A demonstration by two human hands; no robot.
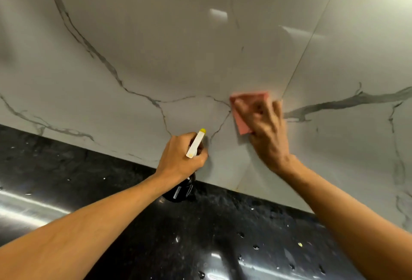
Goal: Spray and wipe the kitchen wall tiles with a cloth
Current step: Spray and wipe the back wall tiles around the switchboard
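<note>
While flat right hand [266,128] presses cloth [240,122] (blurred) | left hand [178,159] grips bottle [196,143] | black counter [223,224]

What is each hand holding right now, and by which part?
The left hand grips the spray bottle around its neck, below the white head. The right hand presses the pink cloth flat on the wall tile.

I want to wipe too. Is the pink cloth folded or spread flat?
The pink cloth lies flat on the wall tile under the outstretched right hand. Folded layers: cannot tell, blurred.
</note>
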